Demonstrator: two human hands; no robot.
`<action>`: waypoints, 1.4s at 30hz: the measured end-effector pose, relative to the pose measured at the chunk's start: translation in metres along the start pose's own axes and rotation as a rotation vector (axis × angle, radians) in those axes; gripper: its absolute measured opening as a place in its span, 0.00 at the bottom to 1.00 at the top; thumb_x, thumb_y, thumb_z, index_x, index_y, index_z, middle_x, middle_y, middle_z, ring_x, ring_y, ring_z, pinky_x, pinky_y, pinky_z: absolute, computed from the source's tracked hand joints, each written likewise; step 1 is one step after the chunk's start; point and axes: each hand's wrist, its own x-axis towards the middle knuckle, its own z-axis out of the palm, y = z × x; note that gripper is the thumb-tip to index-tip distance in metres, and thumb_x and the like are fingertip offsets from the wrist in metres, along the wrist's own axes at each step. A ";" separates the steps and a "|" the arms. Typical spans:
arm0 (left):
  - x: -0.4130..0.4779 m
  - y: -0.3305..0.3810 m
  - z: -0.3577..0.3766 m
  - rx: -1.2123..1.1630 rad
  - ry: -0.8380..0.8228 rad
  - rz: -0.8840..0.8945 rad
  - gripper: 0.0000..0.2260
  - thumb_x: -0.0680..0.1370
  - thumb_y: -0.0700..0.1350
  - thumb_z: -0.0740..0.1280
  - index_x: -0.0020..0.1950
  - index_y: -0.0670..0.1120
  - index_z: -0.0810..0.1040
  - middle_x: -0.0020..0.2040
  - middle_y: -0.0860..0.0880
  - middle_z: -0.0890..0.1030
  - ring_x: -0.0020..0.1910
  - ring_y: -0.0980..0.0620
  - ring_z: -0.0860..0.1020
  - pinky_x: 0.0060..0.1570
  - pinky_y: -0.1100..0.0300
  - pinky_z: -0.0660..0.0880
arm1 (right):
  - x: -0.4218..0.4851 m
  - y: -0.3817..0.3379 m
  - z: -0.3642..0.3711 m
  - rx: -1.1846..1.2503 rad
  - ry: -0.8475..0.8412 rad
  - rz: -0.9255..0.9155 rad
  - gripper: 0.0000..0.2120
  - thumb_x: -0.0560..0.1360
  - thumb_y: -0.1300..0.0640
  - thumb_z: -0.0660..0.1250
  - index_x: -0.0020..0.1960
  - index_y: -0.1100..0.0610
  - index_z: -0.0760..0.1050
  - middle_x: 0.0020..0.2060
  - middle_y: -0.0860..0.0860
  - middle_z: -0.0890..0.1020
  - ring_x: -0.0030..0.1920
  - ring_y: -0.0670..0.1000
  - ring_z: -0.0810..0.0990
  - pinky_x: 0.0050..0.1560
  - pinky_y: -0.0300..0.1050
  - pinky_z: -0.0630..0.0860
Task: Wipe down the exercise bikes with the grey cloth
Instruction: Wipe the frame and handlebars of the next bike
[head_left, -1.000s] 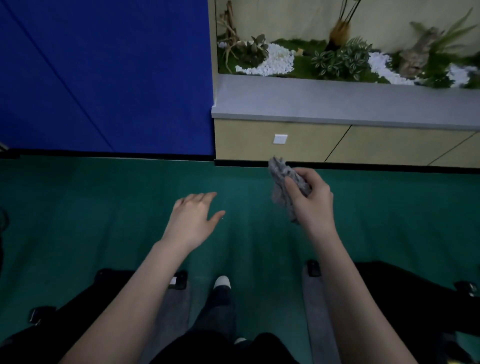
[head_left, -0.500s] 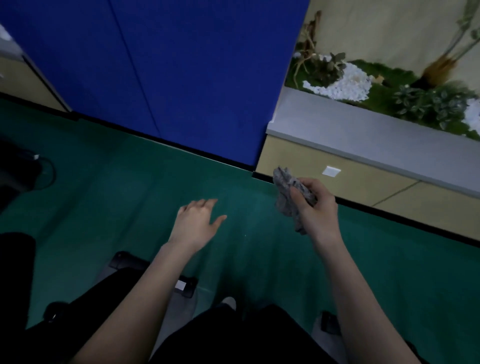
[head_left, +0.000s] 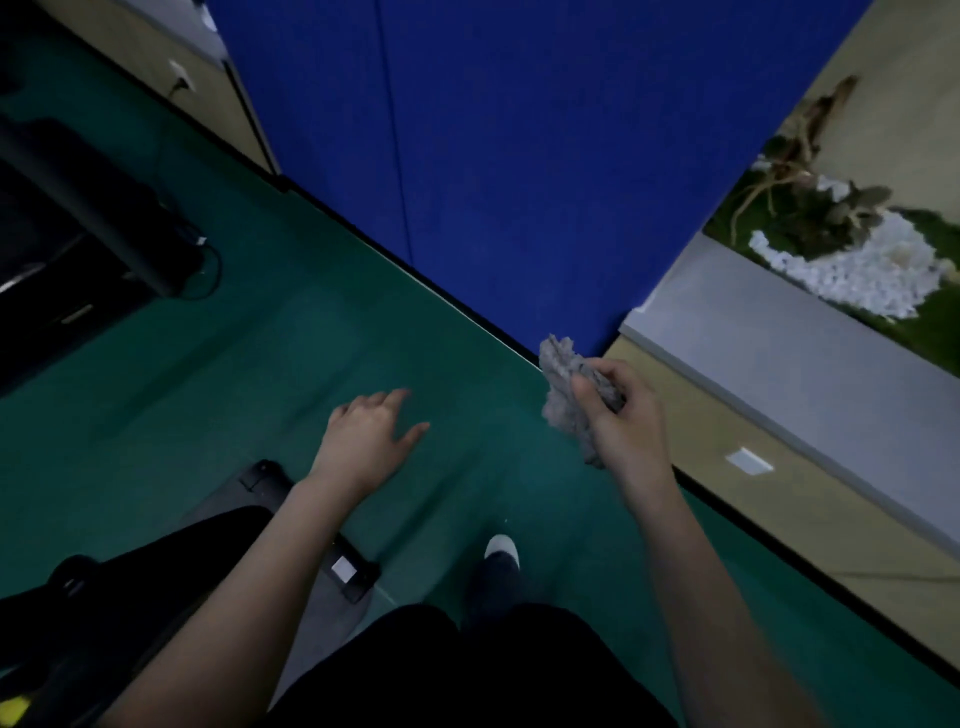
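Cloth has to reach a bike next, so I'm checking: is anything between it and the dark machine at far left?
Nothing visible does. The right hand grips the cloth; between it and the machine lies only bare green floor. The left hand hovers open, lower in view, off that line.

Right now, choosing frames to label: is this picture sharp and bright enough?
Head view: dim, black equipment nearly lost in shadow; head view: tilted framing, the blue wall meets the floor diagonally; head view: slightly soft, yet right hand gripping the grey cloth and open left hand read clearly.
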 end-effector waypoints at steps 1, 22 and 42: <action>0.007 0.007 -0.002 0.000 0.007 -0.010 0.24 0.79 0.59 0.59 0.71 0.47 0.66 0.66 0.46 0.74 0.66 0.45 0.70 0.64 0.52 0.63 | 0.013 0.001 -0.005 -0.002 -0.006 -0.002 0.04 0.77 0.58 0.67 0.51 0.53 0.78 0.41 0.42 0.80 0.35 0.36 0.77 0.31 0.29 0.72; 0.164 -0.053 -0.069 -0.136 0.155 -0.325 0.24 0.79 0.58 0.60 0.72 0.48 0.66 0.65 0.48 0.76 0.66 0.46 0.71 0.63 0.52 0.63 | 0.227 -0.055 0.135 -0.086 -0.386 -0.124 0.05 0.76 0.55 0.67 0.50 0.47 0.75 0.40 0.38 0.78 0.38 0.30 0.76 0.34 0.24 0.71; 0.238 -0.203 -0.131 -0.260 0.278 -0.804 0.24 0.79 0.58 0.60 0.71 0.48 0.67 0.65 0.47 0.75 0.65 0.46 0.71 0.63 0.52 0.64 | 0.351 -0.166 0.396 -0.227 -0.883 -0.392 0.06 0.76 0.54 0.67 0.52 0.46 0.75 0.46 0.38 0.79 0.46 0.38 0.78 0.44 0.35 0.74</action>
